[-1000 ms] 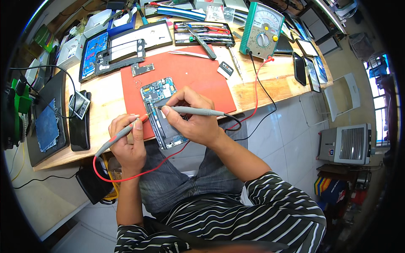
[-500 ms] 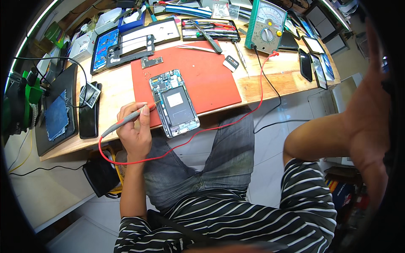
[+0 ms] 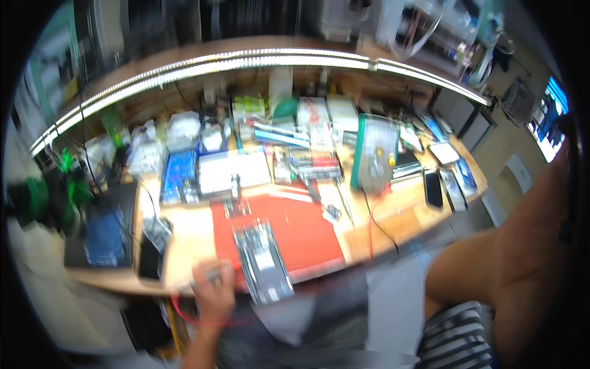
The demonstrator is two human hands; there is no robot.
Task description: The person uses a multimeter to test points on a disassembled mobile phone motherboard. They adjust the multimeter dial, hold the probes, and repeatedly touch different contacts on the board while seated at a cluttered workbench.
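Observation:
Blurred by motion, my left hand (image 3: 214, 292) is closed around a multimeter probe (image 3: 200, 283), whose red lead (image 3: 179, 309) loops below. Just right of it lies an opened phone (image 3: 265, 264), its circuit board bare at the top, overhanging the mat's front edge. Whether the probe tip touches the phone cannot be made out. My right hand (image 3: 534, 246) is raised close to the camera at the right edge, its fingers hidden. Under the phone is a red-orange mat (image 3: 313, 243), with a small loose circuit board (image 3: 236, 208) at its far left.
An analog multimeter (image 3: 376, 154) in a green case stands behind the mat's right side. Several phones (image 3: 433, 188) lie at the bench's right end. A blue cloth (image 3: 104, 237) rests on a black pad at left. Tools and a lit strip (image 3: 264, 61) are at the back.
The view has swung upward, so the bench sits lower and the light strip and back shelf show. My left hand still grips the probe beside the phone. The right hand stays raised.

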